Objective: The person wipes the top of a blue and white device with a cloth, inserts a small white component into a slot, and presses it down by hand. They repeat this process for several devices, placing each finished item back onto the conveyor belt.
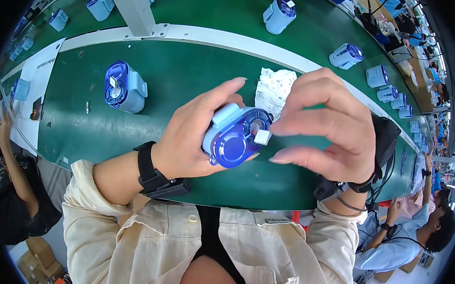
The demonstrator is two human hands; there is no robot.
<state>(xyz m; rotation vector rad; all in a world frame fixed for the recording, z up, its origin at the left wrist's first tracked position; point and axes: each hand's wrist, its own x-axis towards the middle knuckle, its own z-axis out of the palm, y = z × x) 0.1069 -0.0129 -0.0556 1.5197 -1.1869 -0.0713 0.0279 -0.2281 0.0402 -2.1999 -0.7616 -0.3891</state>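
Note:
My left hand [188, 126] is wrapped round a light blue device [232, 142] with a glossy dark blue translucent end facing up. A small white block [262, 137] sits at the right side of that end, next to a round opening. Just to the right of it hovers my right hand [327, 130], thumb and fingers apart, with nothing visible between them. Behind the device, a crumpled white cloth or paper [273, 90] lies on the green table. A second device [125, 87] of the same kind stands on the table to the left, a white piece on its top.
Beyond a white rail [203, 34] and post [130, 6], more blue devices [279, 15] are spread along a green surface. A white printed sheet [35, 94] lies at the left. Cables and a black object [385, 138] are by my right wrist. Other people sit at both sides.

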